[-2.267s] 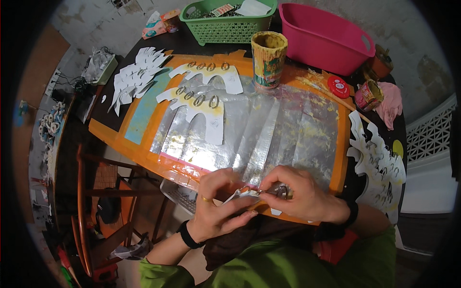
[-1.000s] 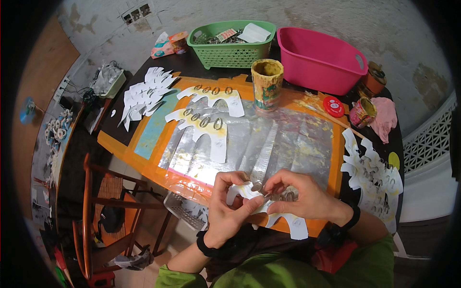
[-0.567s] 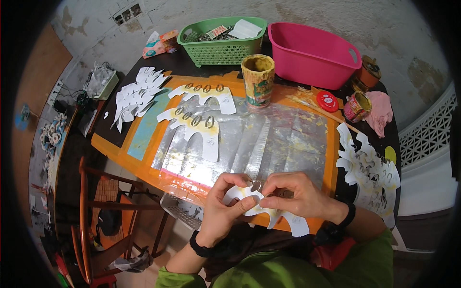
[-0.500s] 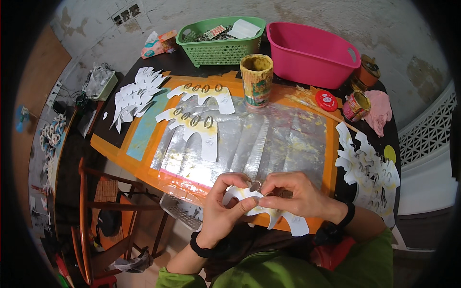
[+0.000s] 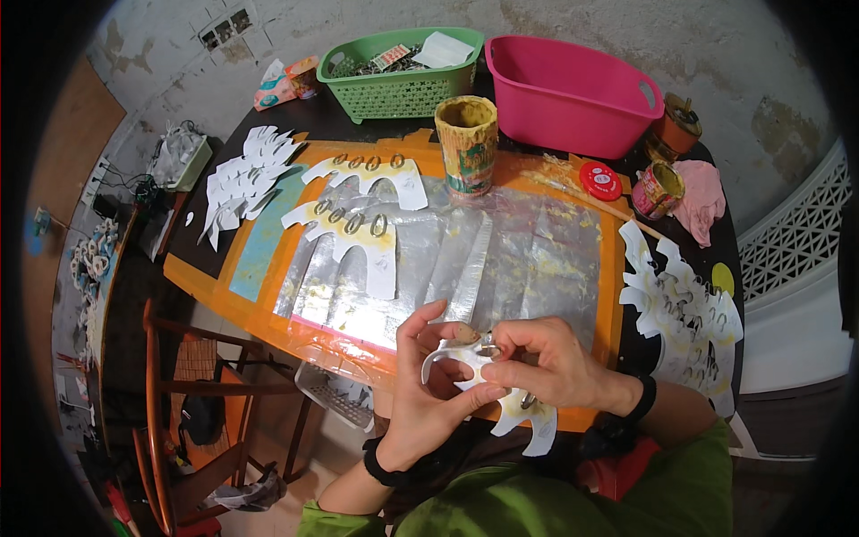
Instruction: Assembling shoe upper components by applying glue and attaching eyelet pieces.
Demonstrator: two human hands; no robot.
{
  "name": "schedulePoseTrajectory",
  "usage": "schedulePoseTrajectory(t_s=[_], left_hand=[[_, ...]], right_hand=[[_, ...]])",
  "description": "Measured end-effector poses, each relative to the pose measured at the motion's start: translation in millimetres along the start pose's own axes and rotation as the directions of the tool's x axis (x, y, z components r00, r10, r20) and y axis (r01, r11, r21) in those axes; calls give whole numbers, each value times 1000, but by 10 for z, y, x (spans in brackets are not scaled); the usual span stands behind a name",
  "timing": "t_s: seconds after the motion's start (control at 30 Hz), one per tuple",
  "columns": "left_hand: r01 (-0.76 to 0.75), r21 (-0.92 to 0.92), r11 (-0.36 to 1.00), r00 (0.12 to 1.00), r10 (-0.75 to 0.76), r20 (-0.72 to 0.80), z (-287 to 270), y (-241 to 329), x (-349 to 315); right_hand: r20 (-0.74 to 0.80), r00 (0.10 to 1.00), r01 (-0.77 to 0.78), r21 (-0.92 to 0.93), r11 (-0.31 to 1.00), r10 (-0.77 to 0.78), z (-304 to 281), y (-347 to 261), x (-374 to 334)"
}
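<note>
Low over the near edge of the table, both hands work on a white cut-out piece (image 5: 540, 431) with scalloped legs and yellow smears. My left hand (image 5: 428, 407) grips it from the left, thumb along its lower side and fingers curled behind its upper edge. My right hand (image 5: 559, 365) pinches a small metal loop (image 5: 488, 345) against the piece's upper part. Another metal loop (image 5: 528, 400) shows on the piece below my right fingers. Two similar cut-outs, one at the back (image 5: 380, 182) and one in front (image 5: 369, 253), lie on the silvery sheet, each bearing several oval loops.
A glue-crusted can (image 5: 467, 161) stands behind the silvery sheet (image 5: 537, 259). Farther back are a green basket (image 5: 403, 94) of metal bits and a pink tub (image 5: 573, 103). White cut-outs (image 5: 246, 183) pile at left; looped ones (image 5: 684, 327) overlap at right. A wooden chair (image 5: 215, 388) stands left.
The cut-out has tilted and turned, its right end dropping lower. My left index finger has lifted and spread from the thumb. My right hand keeps pinching at the piece's upper edge.
</note>
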State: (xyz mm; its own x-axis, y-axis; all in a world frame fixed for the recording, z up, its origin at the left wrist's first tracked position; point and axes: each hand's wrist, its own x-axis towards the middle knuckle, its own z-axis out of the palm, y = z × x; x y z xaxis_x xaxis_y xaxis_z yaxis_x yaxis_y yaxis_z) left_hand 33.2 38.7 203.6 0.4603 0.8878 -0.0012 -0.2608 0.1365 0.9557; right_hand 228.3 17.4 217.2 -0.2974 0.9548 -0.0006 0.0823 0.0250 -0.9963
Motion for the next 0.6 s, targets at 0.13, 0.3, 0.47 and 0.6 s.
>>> schedulePoseTrajectory(t_s=[0.13, 0.3, 0.47, 0.6], left_hand=[[123, 14, 992, 992, -123, -17, -89, 54, 28], [217, -45, 975, 976, -217, -1, -95, 119, 55], [256, 31, 966, 966, -255, -39, -102, 115, 72], [241, 20, 970, 970, -241, 28, -87, 115, 74]], right_hand=[[3, 1000, -6, 191, 982, 5, 26, 95, 68], [145, 953, -292, 186, 938, 267, -62, -38, 106], [150, 952, -294, 201, 934, 268, -68, -40, 121], [77, 994, -84, 160, 983, 72, -32, 88, 105]])
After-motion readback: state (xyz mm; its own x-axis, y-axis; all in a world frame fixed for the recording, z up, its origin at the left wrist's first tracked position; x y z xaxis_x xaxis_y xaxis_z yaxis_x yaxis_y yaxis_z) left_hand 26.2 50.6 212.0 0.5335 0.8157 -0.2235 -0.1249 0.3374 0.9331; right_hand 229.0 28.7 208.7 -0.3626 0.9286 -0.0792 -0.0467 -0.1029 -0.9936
